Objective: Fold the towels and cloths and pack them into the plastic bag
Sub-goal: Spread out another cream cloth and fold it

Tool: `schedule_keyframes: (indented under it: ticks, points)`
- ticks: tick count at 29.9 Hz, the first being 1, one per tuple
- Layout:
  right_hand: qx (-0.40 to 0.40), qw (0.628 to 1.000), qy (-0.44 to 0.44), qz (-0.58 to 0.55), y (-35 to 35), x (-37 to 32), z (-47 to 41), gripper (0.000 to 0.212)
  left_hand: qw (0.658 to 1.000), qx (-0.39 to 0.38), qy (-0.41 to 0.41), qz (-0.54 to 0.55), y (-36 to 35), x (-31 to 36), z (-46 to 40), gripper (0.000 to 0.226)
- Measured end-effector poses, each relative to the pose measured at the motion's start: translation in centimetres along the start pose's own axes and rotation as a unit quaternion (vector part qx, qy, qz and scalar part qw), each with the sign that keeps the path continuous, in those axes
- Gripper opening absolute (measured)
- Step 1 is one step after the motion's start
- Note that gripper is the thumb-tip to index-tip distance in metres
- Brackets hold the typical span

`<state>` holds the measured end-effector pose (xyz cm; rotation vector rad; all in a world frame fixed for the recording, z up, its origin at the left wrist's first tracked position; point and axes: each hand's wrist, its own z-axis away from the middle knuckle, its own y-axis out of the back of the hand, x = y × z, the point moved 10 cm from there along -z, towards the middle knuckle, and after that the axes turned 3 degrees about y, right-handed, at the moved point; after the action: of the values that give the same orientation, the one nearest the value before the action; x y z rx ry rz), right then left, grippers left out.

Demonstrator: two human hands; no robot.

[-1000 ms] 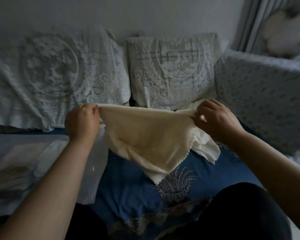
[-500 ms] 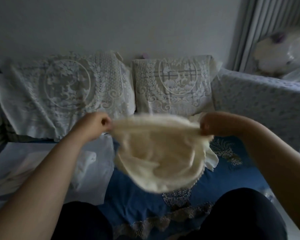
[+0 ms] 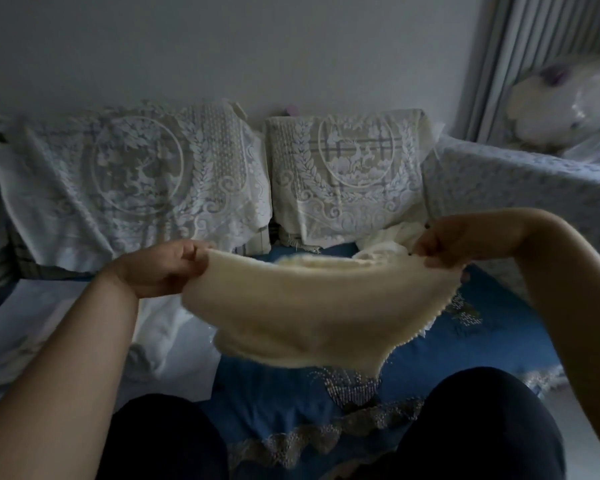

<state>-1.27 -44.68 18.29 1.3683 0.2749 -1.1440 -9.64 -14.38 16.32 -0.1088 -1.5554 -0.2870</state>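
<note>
Cloth [image 3: 312,306], cream, blurred, hangs mid-frame over blue cover [image 3: 465,344]. Left hand [image 3: 163,268] and right hand [image 3: 454,244] each pinch a top corner, fingers closed. Plastic bag [image 3: 84,327] lower left (contents unclear). Risk: pinched corner slips, cloth collapses.

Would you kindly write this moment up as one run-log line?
step: folding | left hand: grips cloth corner | right hand: grips other corner | cloth: held above sofa | plastic bag: beside left arm
</note>
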Motion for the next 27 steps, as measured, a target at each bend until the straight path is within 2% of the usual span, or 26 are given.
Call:
schedule_keyframes:
  ticks: [2,4,5,7,9,10,11,13,14,16,18,20,23,25,27]
  points:
    - [0.007,0.997,-0.001,-0.08,0.1,0.4,0.3,0.012,0.999,0.008,-0.037,0.006,0.9,0.1,0.6,0.057]
    - [0.029,0.993,-0.017,-0.116,0.6,1.5,0.0,0.025,0.997,0.034,-0.057,0.028,2.5,0.2,0.9,0.059]
    - [0.032,0.994,-0.037,-0.093,0.8,2.3,-0.4,0.027,0.998,0.043,-0.049,0.01,2.9,0.0,0.7,0.056]
    - [0.07,0.989,-0.122,0.049,1.8,4.5,-1.5,0.025,0.992,0.082,0.044,-0.084,3.9,-2.0,-0.7,0.039]
    - [0.175,0.952,-0.189,0.167,3.9,5.6,-3.0,0.029,0.952,0.189,0.134,-0.203,5.6,-3.6,-2.3,0.024]
    - [0.243,0.935,-0.198,0.164,4.7,5.7,-3.7,0.027,0.933,0.262,0.138,-0.203,6.6,-3.7,-3.0,0.022]
    - [0.322,0.919,-0.188,0.126,5.4,5.6,-4.2,0.022,0.917,0.341,0.114,-0.172,7.7,-3.5,-3.4,0.024]
    - [0.492,0.862,-0.102,0.063,7.2,4.1,-3.8,0.014,0.884,0.458,0.008,-0.09,9.2,-1.8,-3.5,0.022]
    - [0.555,0.829,-0.046,0.043,8.0,3.2,-3.0,0.016,0.873,0.482,-0.043,-0.059,9.7,-1.0,-3.4,0.019]
    - [0.605,0.795,0.042,-0.002,9.0,2.4,-2.1,0.023,0.862,0.494,-0.103,-0.048,10.0,0.4,-3.3,0.015]
    - [0.599,0.797,0.067,-0.028,9.2,2.9,-2.0,0.022,0.859,0.487,-0.127,-0.092,9.4,1.2,-3.1,0.016]
    - [0.58,0.813,0.05,-0.02,8.8,4.4,-2.6,0.02,0.873,0.451,-0.127,-0.138,8.0,0.3,-3.6,0.024]
    - [0.508,0.861,-0.007,0.026,6.8,7.8,-4.4,0.014,0.891,0.354,-0.056,-0.28,5.8,-3.8,-4.5,0.029]
    - [0.411,0.903,-0.079,0.097,4.4,11.0,-6.0,0.012,0.894,0.248,0.032,-0.371,4.0,-8.4,-5.2,0.021]
    - [0.233,0.942,-0.164,0.176,0.4,15.3,-8.1,0.018,0.87,0.116,0.161,-0.452,1.5,-14.1,-5.1,0.015]
